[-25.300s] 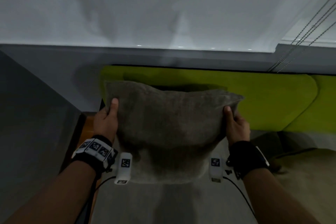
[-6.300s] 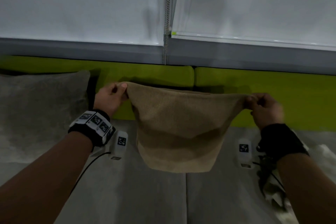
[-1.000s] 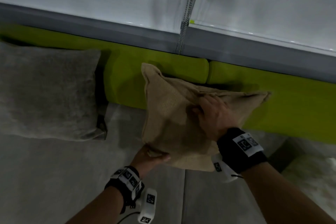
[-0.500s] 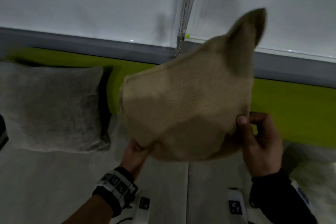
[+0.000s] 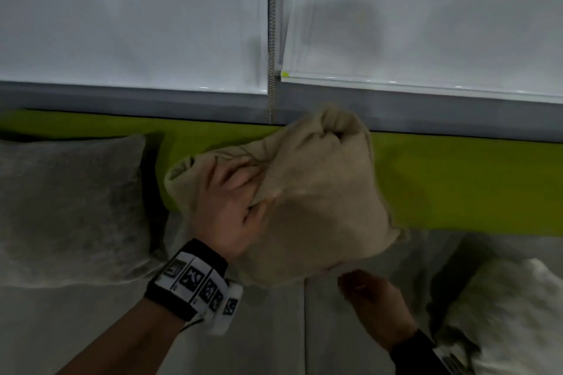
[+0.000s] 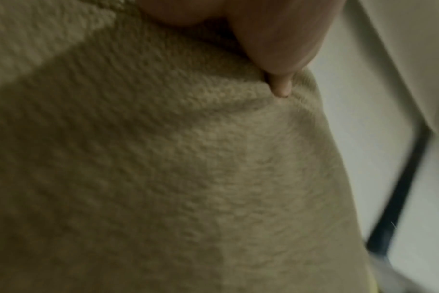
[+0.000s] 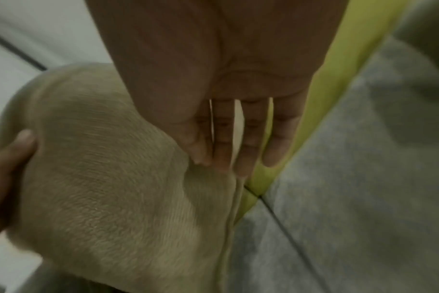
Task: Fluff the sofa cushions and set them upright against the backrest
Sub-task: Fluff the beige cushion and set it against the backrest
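A tan woven cushion [image 5: 320, 207] is held in front of the green backrest [image 5: 457, 186], above the grey seat [image 5: 274, 329]. My left hand [image 5: 253, 192] grips its upper left face, and the fabric puckers round the fingers [image 6: 281, 87]. Its thumb [image 7: 20, 142] presses the cushion's side. My right hand [image 5: 368, 298] is under the cushion's lower right edge. Its fingers [image 7: 228, 158] are straight, tips against the cushion's seam [image 7: 228, 228]. A grey cushion [image 5: 70, 207] stands upright against the backrest at the left.
A white furry cushion [image 5: 511, 313] lies on the seat at the lower right. White roller blinds [image 5: 137, 24] with a bead chain [image 5: 271, 70] hang behind the sofa. A seam [image 5: 304, 329] splits the grey seat below the tan cushion.
The tan cushion has come down from in front of the blinds. My left hand moved from under it onto its upper face. My right hand left its right side and now reaches underneath.
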Demonstrator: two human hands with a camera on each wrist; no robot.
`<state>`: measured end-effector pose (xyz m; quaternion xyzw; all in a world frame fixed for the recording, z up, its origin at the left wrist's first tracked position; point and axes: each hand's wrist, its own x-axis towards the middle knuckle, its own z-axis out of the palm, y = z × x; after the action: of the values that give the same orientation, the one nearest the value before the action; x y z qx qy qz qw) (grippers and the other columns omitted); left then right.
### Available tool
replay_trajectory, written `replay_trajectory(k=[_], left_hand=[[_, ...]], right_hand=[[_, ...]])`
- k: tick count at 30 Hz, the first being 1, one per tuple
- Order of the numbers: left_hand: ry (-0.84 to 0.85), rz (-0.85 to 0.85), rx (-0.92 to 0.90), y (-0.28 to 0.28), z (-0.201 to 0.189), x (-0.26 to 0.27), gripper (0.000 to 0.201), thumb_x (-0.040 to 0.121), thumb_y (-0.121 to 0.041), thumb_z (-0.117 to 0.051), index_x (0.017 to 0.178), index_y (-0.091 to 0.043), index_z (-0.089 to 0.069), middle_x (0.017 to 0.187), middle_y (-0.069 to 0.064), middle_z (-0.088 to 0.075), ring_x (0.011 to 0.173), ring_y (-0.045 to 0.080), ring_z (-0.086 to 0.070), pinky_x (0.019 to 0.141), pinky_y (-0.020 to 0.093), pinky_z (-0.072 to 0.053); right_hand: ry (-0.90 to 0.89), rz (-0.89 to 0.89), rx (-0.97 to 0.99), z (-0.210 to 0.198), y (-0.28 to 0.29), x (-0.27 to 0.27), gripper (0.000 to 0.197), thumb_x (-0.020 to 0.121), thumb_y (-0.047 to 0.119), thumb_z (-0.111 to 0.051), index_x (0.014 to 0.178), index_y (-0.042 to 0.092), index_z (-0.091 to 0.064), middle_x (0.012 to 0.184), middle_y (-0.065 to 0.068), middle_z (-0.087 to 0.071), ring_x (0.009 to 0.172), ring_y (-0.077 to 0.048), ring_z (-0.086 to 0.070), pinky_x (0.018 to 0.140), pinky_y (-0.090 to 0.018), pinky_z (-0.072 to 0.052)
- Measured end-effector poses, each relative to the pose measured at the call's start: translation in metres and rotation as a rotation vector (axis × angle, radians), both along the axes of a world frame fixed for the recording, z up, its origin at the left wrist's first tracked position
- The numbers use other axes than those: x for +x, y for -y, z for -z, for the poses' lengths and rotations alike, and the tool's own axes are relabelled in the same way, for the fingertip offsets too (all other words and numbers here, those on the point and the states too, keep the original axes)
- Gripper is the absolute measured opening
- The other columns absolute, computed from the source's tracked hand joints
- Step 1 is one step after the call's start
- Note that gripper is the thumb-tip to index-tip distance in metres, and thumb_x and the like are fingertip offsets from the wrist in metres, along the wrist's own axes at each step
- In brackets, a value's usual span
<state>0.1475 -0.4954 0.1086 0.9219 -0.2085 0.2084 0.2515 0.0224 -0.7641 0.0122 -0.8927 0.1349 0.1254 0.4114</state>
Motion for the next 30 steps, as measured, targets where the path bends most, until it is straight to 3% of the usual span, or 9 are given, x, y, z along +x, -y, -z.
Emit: replay_trajectory(k=[4, 8, 11, 14, 18, 20, 24, 26, 30], left_hand=[[-0.095, 0.170, 0.323, 0.031, 0.025, -0.011, 0.047, 0.088, -0.045, -0.049, 0.129, -0.029, -0.065, 0.126, -0.013, -0.066, 0.126, 0.023, -0.053, 0.110, 0.061, -0.029], [-0.362, 0.284, 0.417, 0.053, 0.057, -0.016, 0.063, 0.095, -0.067, -0.032, 0.145, -0.032, -0.048, 0.147, -0.011, -0.053, 0.142, 0.017, -0.040, 0.120, 0.047, -0.009], [-0.333, 0.321, 0.297, 0.054, 0.051, -0.015, 0.063, 0.096, -0.067, -0.029, 0.139, -0.030, -0.055, 0.143, -0.011, -0.057, 0.138, 0.012, -0.044, 0.120, 0.045, -0.021], [-0.313, 0.263, 0.010, 0.036, 0.037, -0.010, 0.039, 0.101, -0.041, -0.041, 0.127, -0.024, -0.066, 0.126, -0.002, -0.066, 0.118, 0.012, -0.056, 0.106, 0.036, -0.041], [-0.300, -0.156, -0.173, -0.019, 0.035, 0.020, 0.020, 0.097, -0.011, -0.053, 0.107, -0.017, -0.070, 0.110, 0.008, -0.065, 0.099, 0.025, -0.060, 0.086, 0.027, -0.042], [-0.475, -0.148, -0.139, -0.040, 0.038, 0.031, 0.019, 0.097, -0.012, -0.056, 0.101, -0.026, -0.068, 0.111, 0.006, -0.068, 0.101, 0.026, -0.064, 0.087, 0.031, -0.048], [-0.633, 0.012, -0.006, -0.062, 0.039, 0.036, 0.016, 0.095, -0.032, -0.062, 0.109, -0.038, -0.070, 0.114, -0.006, -0.071, 0.104, 0.014, -0.064, 0.093, 0.036, -0.053], [-0.723, 0.054, 0.016, -0.067, 0.034, 0.038, 0.033, 0.090, -0.042, -0.064, 0.122, -0.032, -0.067, 0.120, -0.010, -0.067, 0.110, 0.012, -0.062, 0.098, 0.034, -0.049], [-0.745, 0.118, 0.191, -0.061, 0.029, 0.040, 0.058, 0.077, -0.049, -0.057, 0.127, -0.020, -0.064, 0.115, -0.003, -0.065, 0.101, 0.012, -0.056, 0.082, 0.023, -0.039]], right_hand=[[0.294, 0.074, -0.050, -0.025, 0.024, -0.001, 0.023, 0.089, 0.024, -0.074, 0.081, 0.045, -0.067, 0.078, 0.016, -0.074, 0.072, 0.000, -0.069, 0.063, -0.017, -0.048], [0.404, 0.144, 0.111, -0.035, 0.030, 0.020, 0.025, 0.096, 0.042, -0.062, 0.116, 0.056, -0.057, 0.121, 0.026, -0.060, 0.113, 0.003, -0.059, 0.088, -0.019, -0.052], [0.331, 0.037, 0.028, -0.034, 0.033, 0.035, 0.058, 0.093, 0.068, -0.043, 0.140, 0.035, -0.051, 0.136, 0.017, -0.052, 0.129, -0.010, -0.050, 0.104, -0.039, -0.046], [0.239, -0.010, -0.027, -0.039, 0.037, 0.046, 0.069, 0.087, 0.083, -0.025, 0.132, 0.039, -0.053, 0.121, 0.010, -0.059, 0.118, -0.015, -0.050, 0.094, -0.037, -0.042], [0.138, 0.070, -0.043, -0.047, 0.041, 0.063, 0.030, 0.106, 0.048, -0.036, 0.102, 0.032, -0.061, 0.097, -0.002, -0.066, 0.096, -0.027, -0.062, 0.076, -0.035, -0.041], [0.095, 0.068, -0.124, -0.048, 0.046, 0.073, 0.028, 0.106, 0.038, -0.042, 0.087, 0.025, -0.059, 0.090, -0.008, -0.065, 0.094, -0.033, -0.063, 0.071, -0.035, -0.038], [0.025, -0.011, -0.223, -0.055, 0.045, 0.081, 0.010, 0.099, 0.029, -0.055, 0.100, 0.026, -0.065, 0.109, -0.018, -0.070, 0.103, -0.039, -0.064, 0.073, -0.032, -0.038], [0.025, -0.059, -0.228, -0.058, 0.044, 0.081, 0.030, 0.094, 0.035, -0.055, 0.119, 0.021, -0.063, 0.116, -0.017, -0.067, 0.107, -0.040, -0.062, 0.077, -0.033, -0.038], [-0.030, -0.169, -0.265, -0.054, 0.043, 0.084, 0.031, 0.094, 0.034, -0.053, 0.119, 0.017, -0.061, 0.117, -0.013, -0.065, 0.107, -0.037, -0.061, 0.079, -0.037, -0.043]])
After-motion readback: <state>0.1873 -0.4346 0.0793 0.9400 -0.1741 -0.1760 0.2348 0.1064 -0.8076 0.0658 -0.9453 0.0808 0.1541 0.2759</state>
